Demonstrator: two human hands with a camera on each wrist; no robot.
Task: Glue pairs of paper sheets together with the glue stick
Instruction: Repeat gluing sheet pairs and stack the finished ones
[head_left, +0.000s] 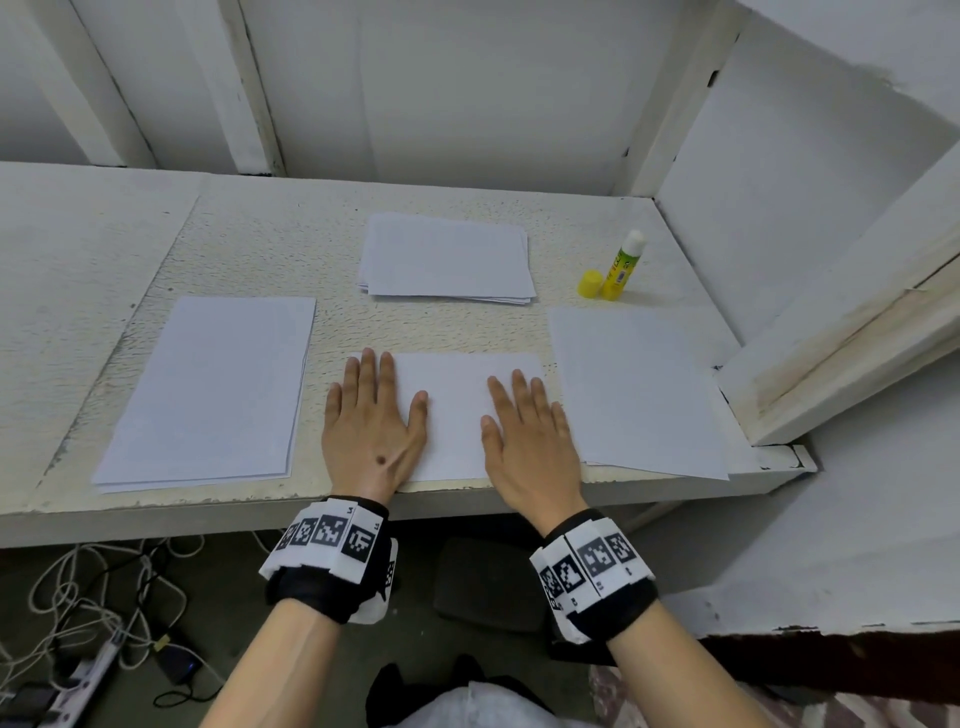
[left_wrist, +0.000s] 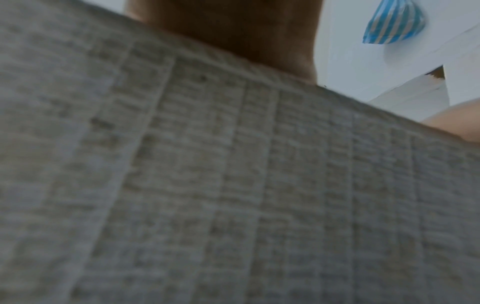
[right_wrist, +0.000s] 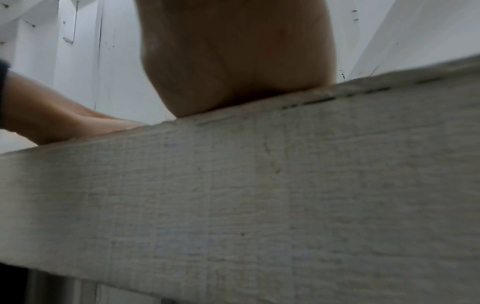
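White, rough-painted table (head_left: 249, 244) carries a white paper sheet (head_left: 457, 410) at its near edge; the left hand (head_left: 371, 431) and right hand (head_left: 530, 441) press it palms down, fingers straight and spread. Far right stands an uncapped yellow-green glue stick (head_left: 621, 267).

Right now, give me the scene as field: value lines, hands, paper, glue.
left hand: flat, fingers straight, pressing centre sheet
right hand: flat, pressing the same sheet
centre sheet: at table's near edge
far stack: untouched
left stack: untouched
right sheets: untouched
glue stick: upright, uncapped
cap: beside the stick
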